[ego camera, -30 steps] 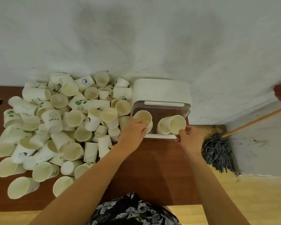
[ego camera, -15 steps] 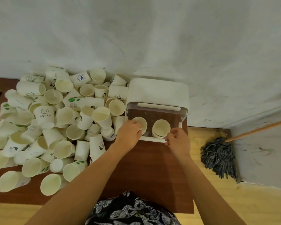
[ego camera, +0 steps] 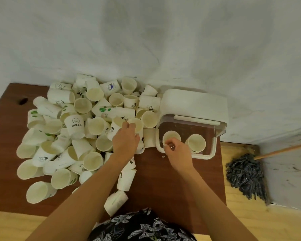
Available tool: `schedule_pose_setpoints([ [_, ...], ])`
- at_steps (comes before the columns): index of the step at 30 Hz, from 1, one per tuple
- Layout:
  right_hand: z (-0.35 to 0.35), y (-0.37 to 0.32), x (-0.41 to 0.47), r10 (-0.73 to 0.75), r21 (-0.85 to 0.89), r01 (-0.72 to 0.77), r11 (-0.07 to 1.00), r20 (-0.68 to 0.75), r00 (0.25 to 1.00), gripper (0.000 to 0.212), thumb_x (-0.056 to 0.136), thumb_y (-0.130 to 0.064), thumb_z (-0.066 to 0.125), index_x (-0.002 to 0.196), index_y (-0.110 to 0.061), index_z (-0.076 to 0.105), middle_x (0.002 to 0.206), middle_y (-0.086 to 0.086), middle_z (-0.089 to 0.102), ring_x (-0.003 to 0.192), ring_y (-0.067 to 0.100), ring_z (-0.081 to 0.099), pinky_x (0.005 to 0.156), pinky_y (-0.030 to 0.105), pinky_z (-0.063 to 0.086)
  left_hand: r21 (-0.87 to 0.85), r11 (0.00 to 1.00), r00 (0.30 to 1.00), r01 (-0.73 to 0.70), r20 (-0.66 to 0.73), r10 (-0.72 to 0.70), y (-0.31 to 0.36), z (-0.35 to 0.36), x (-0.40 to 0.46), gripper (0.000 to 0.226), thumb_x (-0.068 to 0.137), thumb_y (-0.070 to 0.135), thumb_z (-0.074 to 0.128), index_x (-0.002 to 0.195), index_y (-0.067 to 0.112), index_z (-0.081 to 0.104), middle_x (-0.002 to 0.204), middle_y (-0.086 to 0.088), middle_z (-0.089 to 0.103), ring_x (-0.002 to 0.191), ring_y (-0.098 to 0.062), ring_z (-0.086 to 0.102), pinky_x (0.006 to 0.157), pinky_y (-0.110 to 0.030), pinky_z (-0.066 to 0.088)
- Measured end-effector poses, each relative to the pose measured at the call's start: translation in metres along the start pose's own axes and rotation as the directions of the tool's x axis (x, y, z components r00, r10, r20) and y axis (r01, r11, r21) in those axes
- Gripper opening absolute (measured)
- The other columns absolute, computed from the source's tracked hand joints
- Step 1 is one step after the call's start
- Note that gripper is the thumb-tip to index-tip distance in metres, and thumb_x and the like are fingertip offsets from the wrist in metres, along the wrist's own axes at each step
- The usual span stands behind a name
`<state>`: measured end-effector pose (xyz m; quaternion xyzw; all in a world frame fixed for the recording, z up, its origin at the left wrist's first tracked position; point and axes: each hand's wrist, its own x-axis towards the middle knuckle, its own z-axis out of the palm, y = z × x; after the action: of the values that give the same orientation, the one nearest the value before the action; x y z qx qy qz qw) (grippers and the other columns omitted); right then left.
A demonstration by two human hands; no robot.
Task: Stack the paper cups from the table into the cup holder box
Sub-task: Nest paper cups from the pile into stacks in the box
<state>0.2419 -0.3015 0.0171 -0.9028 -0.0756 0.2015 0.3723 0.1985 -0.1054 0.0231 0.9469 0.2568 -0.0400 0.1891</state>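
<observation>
Head view, looking down. The brown wooden bench (ego camera: 172,185) stands against a pale wall (ego camera: 146,40) and carries all the task's things. To the left of both hands and beyond the left one, a heap of paper cups (ego camera: 80,136) covers much of the bench; most lie on their sides with open mouths showing, some printed, one marked HELLO (ego camera: 75,125). Directly beyond the right hand sits the white cup holder box (ego camera: 193,103), its clear front section open toward the viewer. Inside it, two cup stacks show their mouths: the left stack (ego camera: 171,136) just past the right hand's fingertips, the right stack (ego camera: 195,142) beside it, to the right of that hand. To the far right of the right hand, off the bench, a dark mop head (ego camera: 245,176) with a wooden handle (ego camera: 283,150) lies on the light wooden floor (ego camera: 250,223).

The left hand (ego camera: 125,140) reaches palm down into the heap, its fingers curled over the rim of a cup (ego camera: 136,123) at the heap's right edge; whether the cup is truly gripped cannot be told. The right hand (ego camera: 176,150) rests at the box's front lip, fingers loosely curled toward the left stack's rim; whether they pinch that rim or merely touch it cannot be told. Nearest the viewer, below both forearms, is a dark floral-print garment (ego camera: 141,226). Several single cups (ego camera: 126,176) lie on the bench between the forearms.
</observation>
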Motion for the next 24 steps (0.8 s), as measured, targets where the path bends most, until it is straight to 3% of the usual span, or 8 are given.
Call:
schedule_pose_setpoints([
  [4, 0.019, -0.015, 0.007, -0.017, -0.054, 0.016, 0.998, -0.004, 1.0, 0.015, 0.094, -0.025, 0.057, 0.107, -0.026, 0.064, 0.093, -0.011, 0.067, 0.074, 0.008, 0.064, 0.068, 0.031, 0.058, -0.066, 0.995, 0.997, -0.079, 0.021, 0.08, -0.021, 0.003, 0.002, 0.019, 0.095, 0.024, 0.052, 0.103, 0.012, 0.064, 0.102, -0.004, 0.058, 0.084, -0.025, 0.059, 0.066, -0.03, 0.038],
  [8, 0.037, -0.03, 0.021, -0.075, -0.145, 0.068, 0.987, -0.04, 0.996, 0.024, 0.093, -0.019, 0.059, 0.117, -0.019, 0.064, 0.107, -0.006, 0.063, 0.077, 0.006, 0.056, 0.071, 0.021, 0.044, -0.177, 0.968, 0.985, -0.175, -0.031, 0.172, -0.037, 0.001, -0.002, 0.016, 0.094, 0.02, 0.056, 0.096, 0.008, 0.067, 0.089, -0.004, 0.06, 0.078, -0.024, 0.059, 0.064, -0.033, 0.041],
  [14, 0.063, -0.05, 0.048, -0.078, -0.122, 0.071, 0.99, -0.054, 0.995, 0.036, 0.09, -0.012, 0.058, 0.126, -0.016, 0.056, 0.134, -0.003, 0.05, 0.079, 0.013, 0.059, 0.078, 0.035, 0.052, -0.306, 0.919, 0.968, -0.248, -0.104, 0.227, -0.059, -0.019, -0.008, 0.014, 0.093, 0.021, 0.06, 0.1, 0.013, 0.068, 0.095, 0.001, 0.064, 0.078, -0.016, 0.06, 0.068, -0.032, 0.049],
  [19, 0.078, -0.054, 0.062, -0.009, -0.138, -0.003, 0.99, -0.089, 0.996, 0.024, 0.091, -0.013, 0.058, 0.114, -0.013, 0.068, 0.115, 0.004, 0.066, 0.099, 0.019, 0.061, 0.079, 0.025, 0.042, -0.355, 0.883, 0.952, -0.307, -0.127, 0.28, -0.072, -0.035, -0.01, 0.011, 0.091, 0.017, 0.063, 0.099, 0.012, 0.069, 0.099, 0.003, 0.064, 0.082, -0.013, 0.059, 0.072, -0.024, 0.047],
  [22, 0.079, -0.057, 0.053, -0.042, -0.08, 0.025, 0.996, -0.218, 0.975, 0.015, 0.091, -0.014, 0.061, 0.104, -0.013, 0.069, 0.101, 0.0, 0.068, 0.09, 0.017, 0.062, 0.074, 0.02, 0.042, -0.36, 0.875, 0.945, -0.325, -0.169, 0.281, -0.075, -0.039, -0.014, 0.01, 0.091, 0.019, 0.063, 0.098, 0.015, 0.069, 0.098, 0.006, 0.064, 0.082, -0.01, 0.058, 0.072, -0.022, 0.047],
  [24, 0.072, -0.059, 0.038, -0.083, -0.032, 0.077, 0.997, -0.302, 0.95, 0.013, 0.09, -0.01, 0.064, 0.101, -0.011, 0.069, 0.094, -0.001, 0.067, 0.083, 0.012, 0.059, 0.069, 0.01, 0.038, -0.37, 0.868, 0.94, -0.332, -0.203, 0.274, -0.072, -0.042, -0.02, 0.008, 0.09, 0.019, 0.064, 0.096, 0.016, 0.068, 0.097, 0.008, 0.063, 0.081, -0.007, 0.057, 0.074, -0.011, 0.042],
])
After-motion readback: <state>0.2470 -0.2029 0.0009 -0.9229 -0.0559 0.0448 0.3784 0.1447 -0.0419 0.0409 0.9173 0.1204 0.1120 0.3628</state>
